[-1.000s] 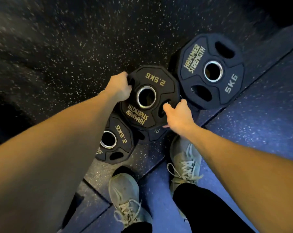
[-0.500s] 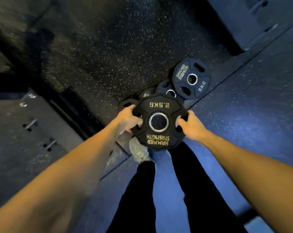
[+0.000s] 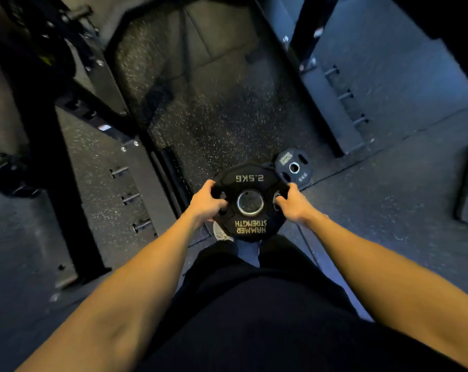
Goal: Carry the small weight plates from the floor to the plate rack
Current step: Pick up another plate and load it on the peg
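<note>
Above the floor [image 3: 227, 124], mid-frame, the 2.5 kg plate [image 3: 250, 178] was held flat-face-up between both hands, clear of the ground. Left hand [image 3: 206, 202] gripped the plate's left edge, fingers curled through the left grip slot and closed on the rim. Right hand [image 3: 293, 202] did the same on the right edge, fingers hooked into the right slot. Plate sat directly between the two hands, steel centre hole midway, "HAMMER STRENGTH" lettering on the side toward the body, "2.5KG" on the far side.

5 kg plate [image 3: 293, 167] lay flat on the floor just beyond the held plate's far-right edge, near a seam in the flooring. One shoe [image 3: 222, 233] showed under the plate's near-left edge.

Versus half a second earlier: same two-hand grip, but the view sat higher, so the 5 kg plate looked smaller and the held plate was farther off the floor. The other small plates seen earlier by the 5 kg one were now hidden behind the held plate. Rack base with pegs [image 3: 130, 197] had come into view left.
</note>
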A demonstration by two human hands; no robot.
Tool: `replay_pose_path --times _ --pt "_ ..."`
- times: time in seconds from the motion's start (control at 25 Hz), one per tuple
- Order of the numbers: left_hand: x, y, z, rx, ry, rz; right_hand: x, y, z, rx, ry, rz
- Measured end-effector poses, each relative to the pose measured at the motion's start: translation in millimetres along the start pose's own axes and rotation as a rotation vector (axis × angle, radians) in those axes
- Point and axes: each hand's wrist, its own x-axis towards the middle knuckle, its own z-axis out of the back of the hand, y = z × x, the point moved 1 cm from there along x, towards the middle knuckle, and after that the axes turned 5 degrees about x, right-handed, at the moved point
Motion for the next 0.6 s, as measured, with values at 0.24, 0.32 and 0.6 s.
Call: replay_pose_path --times 0.24,0.32,0.6 --pt "-83.4 66.3 -25.3 -0.295 -0.156 0.027 -33.6 18.6 -13.8 -0.3 0.154 0.236" --pt "-109.2 91.0 -41.9 -0.418 -0.27 0.057 -43.0 30.1 -27.2 -0.446 0.238 0.304" --pt "-196.2 218.0 -93.6 -0.811 -0.631 0.254 -100.7 49.3 -145.1 -0.827 0.485 0.516"
